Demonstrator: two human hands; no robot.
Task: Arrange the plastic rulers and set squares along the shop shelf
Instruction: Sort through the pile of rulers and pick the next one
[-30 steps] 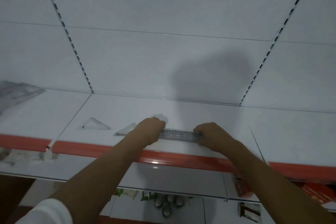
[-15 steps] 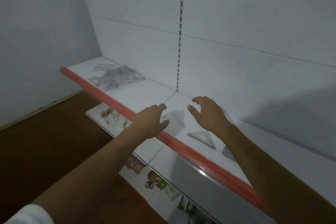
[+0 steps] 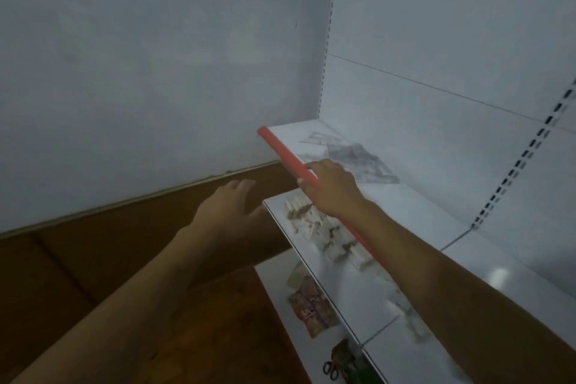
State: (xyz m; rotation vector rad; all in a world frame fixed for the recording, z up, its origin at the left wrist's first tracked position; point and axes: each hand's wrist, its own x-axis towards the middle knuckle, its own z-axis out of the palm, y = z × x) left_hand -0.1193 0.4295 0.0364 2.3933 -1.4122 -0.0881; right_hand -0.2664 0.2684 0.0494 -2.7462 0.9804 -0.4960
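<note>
A loose heap of clear plastic rulers and set squares (image 3: 355,156) lies at the far left end of the white shelf (image 3: 414,212), which has a red front edge (image 3: 288,156). My right hand (image 3: 332,188) hovers over that red edge just in front of the heap, fingers relaxed and spread, holding nothing. My left hand (image 3: 226,207) hangs in the air left of the shelf, over the floor, fingers straight and holding nothing.
A lower shelf (image 3: 343,284) carries several small white blocks (image 3: 314,221) and coloured packets (image 3: 311,305). Scissors (image 3: 330,369) lie lower still. A pale wall (image 3: 140,72) closes the left side above a brown floor (image 3: 93,259).
My view has swung left along the shelf. Both hands left the ruler they held a second ago and moved toward the heap at the shelf's left end, now empty.
</note>
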